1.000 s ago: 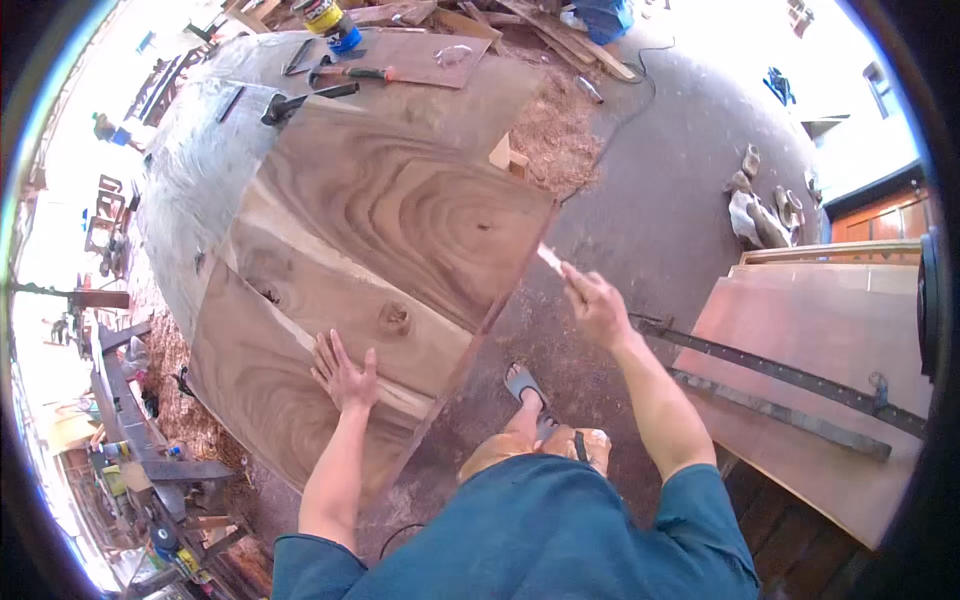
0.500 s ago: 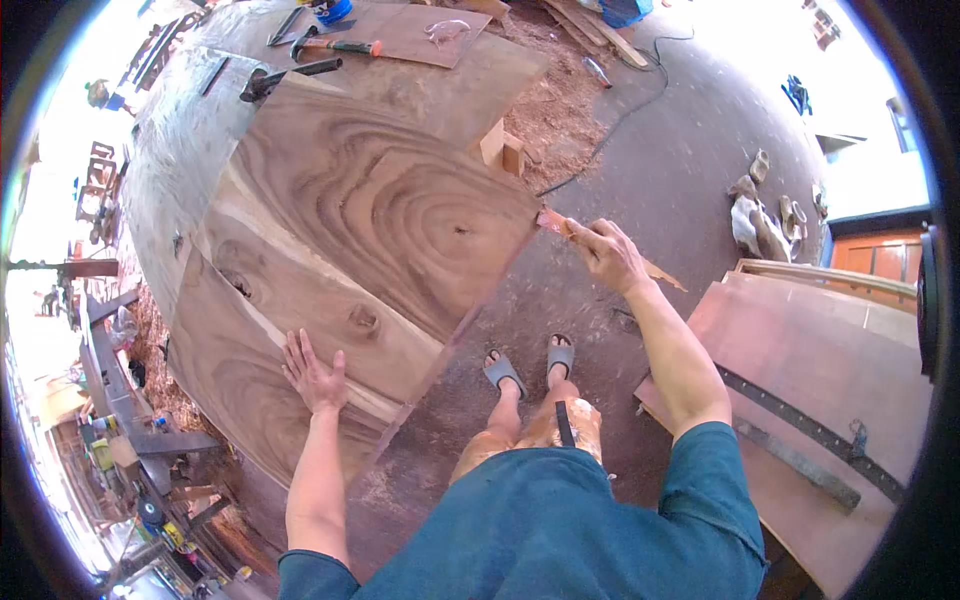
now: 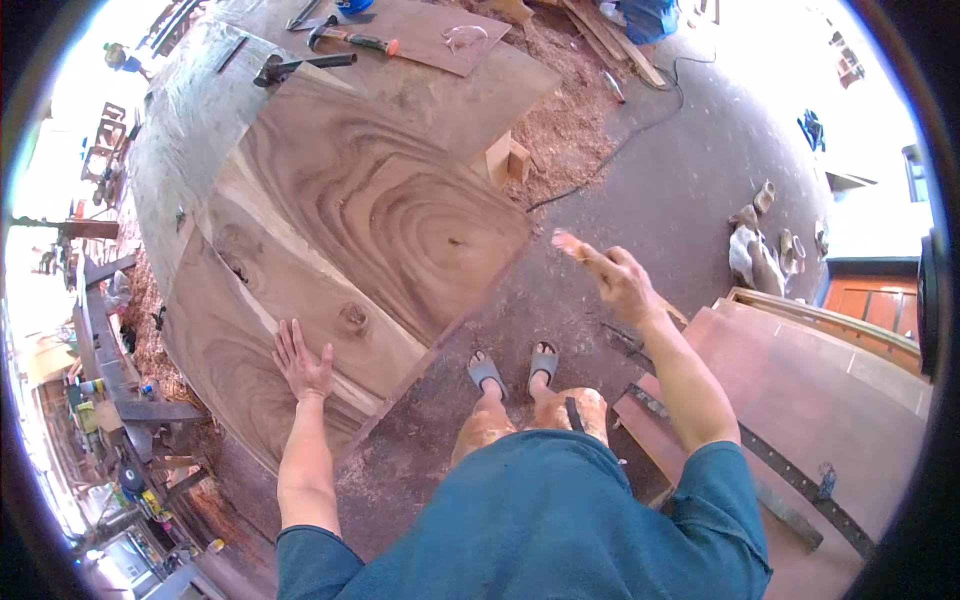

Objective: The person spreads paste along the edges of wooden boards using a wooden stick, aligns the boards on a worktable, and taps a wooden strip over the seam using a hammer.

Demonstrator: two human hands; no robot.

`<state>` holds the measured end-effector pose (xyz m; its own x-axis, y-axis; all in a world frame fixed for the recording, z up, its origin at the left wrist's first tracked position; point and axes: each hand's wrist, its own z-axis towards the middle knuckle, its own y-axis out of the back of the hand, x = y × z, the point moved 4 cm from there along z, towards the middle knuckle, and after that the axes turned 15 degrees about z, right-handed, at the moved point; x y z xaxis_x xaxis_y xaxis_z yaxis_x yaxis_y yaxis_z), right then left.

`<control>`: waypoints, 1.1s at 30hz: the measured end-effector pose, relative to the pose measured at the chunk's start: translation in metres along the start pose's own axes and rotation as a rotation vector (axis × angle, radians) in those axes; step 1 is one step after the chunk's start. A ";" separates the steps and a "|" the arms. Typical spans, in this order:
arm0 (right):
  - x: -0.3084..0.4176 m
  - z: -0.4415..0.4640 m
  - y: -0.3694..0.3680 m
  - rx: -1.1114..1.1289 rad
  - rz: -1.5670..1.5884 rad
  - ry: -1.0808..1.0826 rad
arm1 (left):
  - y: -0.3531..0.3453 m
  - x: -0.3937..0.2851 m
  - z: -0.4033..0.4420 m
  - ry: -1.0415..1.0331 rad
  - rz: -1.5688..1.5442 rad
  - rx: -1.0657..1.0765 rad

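Note:
A large wooden panel (image 3: 400, 200) with swirling dark grain and pale streaks lies before me on the worktable. My left hand (image 3: 303, 368) rests on its lower part, fingers spread, holding nothing. Off the panel's right corner, above the floor, my right hand (image 3: 628, 287) is closed around a slim wooden stick-like tool (image 3: 568, 243) with a pinkish tip. That tip is blurred, and the tool's exact kind cannot be made out. It is apart from the panel's edge.
A hammer (image 3: 352, 40), a clamp-like dark tool (image 3: 300, 66) and clear glasses (image 3: 466, 38) lie beyond the panel. Sawdust (image 3: 570, 110) and a black cable (image 3: 640, 140) are on the floor. Flat boards (image 3: 800, 370) with a dark perforated bar (image 3: 800, 484) stand right.
My right hand has drawn the tool's tip away from the panel's corner, toward my body. My left hand stays flat on the panel; the whole view has shifted slightly.

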<state>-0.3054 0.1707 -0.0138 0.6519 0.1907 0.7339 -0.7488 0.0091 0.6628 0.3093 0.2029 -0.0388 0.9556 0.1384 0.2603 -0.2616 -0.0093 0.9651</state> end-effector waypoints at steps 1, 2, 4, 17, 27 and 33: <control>0.002 0.005 -0.009 -0.031 0.020 0.089 | 0.002 -0.001 0.001 0.008 0.002 0.007; 0.000 0.010 -0.016 -0.016 0.031 0.082 | 0.003 -0.002 0.000 0.014 0.005 0.020; -0.007 0.016 -0.026 0.015 0.049 0.056 | 0.002 -0.001 0.002 0.009 -0.007 0.006; -0.077 -0.097 -0.014 -0.264 0.286 -0.486 | 0.010 -0.013 -0.003 0.201 -0.070 0.072; -0.077 0.071 0.013 -0.191 0.369 -0.471 | 0.045 -0.056 -0.048 0.423 -0.529 -0.109; -0.035 0.254 -0.004 -0.070 0.395 -0.279 | 0.054 -0.112 -0.186 1.013 -0.825 -0.234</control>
<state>-0.2943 -0.0853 -0.0044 0.3161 -0.0779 0.9455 -0.9454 0.0571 0.3208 0.1630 0.3715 -0.0205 0.3476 0.6945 -0.6299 0.2282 0.5890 0.7753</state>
